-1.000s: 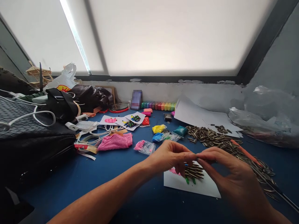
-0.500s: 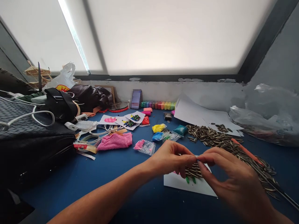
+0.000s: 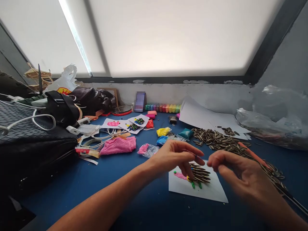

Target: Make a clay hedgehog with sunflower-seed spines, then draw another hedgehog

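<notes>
My left hand [image 3: 176,157] hovers over a white paper card, thumb and index finger closed on a tiny dark blue bit of clay [image 3: 195,156]. On the card [image 3: 211,193] is a figure of striped sunflower seeds [image 3: 201,175] fanned out like spines. It has a pink clay part [image 3: 180,175], a green ball at the pink tip, and green clay legs [image 3: 196,185]. Part of the figure is hidden behind my left fingers. To the right of the card, my right hand [image 3: 240,175] is raised with curled fingers, slightly blurred; whatever they may hold is hidden.
Loose sunflower seeds [image 3: 216,139] spread on the right beside an orange strip [image 3: 253,154]. Clay packets, yellow [image 3: 163,131], blue [image 3: 162,140] and teal [image 3: 186,134], lie beyond my hands. A pink cloth [image 3: 119,145], finished-looking cards [image 3: 133,127] and a black bag [image 3: 36,154] are left.
My hands were together, fingertips meeting above the card; now they are apart. My right hand has shifted slightly right, and more of the seed figure shows.
</notes>
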`<state>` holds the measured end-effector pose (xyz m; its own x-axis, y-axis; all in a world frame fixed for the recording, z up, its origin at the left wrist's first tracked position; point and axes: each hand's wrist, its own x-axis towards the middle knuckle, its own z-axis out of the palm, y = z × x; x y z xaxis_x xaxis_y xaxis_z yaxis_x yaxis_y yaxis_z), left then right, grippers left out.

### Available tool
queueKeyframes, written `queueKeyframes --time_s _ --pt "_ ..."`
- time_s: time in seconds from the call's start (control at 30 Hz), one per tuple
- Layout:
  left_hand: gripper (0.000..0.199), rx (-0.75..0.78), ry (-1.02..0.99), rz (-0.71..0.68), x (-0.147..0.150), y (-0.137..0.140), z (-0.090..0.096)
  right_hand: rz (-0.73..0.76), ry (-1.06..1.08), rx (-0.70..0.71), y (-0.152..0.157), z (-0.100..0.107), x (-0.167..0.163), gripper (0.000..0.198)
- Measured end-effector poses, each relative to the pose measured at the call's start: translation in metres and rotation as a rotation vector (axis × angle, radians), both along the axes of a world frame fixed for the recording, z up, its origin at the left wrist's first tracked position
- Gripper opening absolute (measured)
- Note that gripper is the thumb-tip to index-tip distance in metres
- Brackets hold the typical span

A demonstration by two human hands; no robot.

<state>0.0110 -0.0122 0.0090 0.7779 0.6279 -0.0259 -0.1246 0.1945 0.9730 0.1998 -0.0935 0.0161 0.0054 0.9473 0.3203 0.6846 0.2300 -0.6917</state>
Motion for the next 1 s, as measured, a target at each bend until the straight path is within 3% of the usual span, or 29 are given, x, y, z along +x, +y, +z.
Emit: queueKeyframes --time_s 0.07,0.17,0.37,0.6,0.83,1.0 --pt "0.014 -0.025 -0.059 0.005 -0.001 0.002 -0.001 0.026 0.019 -0.116 -0.001 -0.002 -0.001 0.023" --pt "0.007 -0.106 -0.154 0.006 -0.003 0.007 -0.002 0.045 0.037 -0.157 -0.001 -0.005 0.000 0.023" --pt "0.014 -0.105 -0.179 0.052 -0.007 0.012 0.001 0.057 0.133 -0.323 0.004 -0.004 0.004 0.033" --pt "0.030 0.000 -0.120 0.146 -0.006 0.011 0.004 -0.005 -0.009 -0.119 0.005 -0.005 0.005 0.050" --pt "0.032 0.001 -0.075 0.118 -0.006 0.010 0.002 0.026 -0.019 -0.115 0.007 -0.009 0.006 0.031" --pt "0.048 -0.004 -0.063 0.081 -0.006 0.008 0.003 0.003 -0.079 -0.055 0.006 -0.008 0.004 0.046"
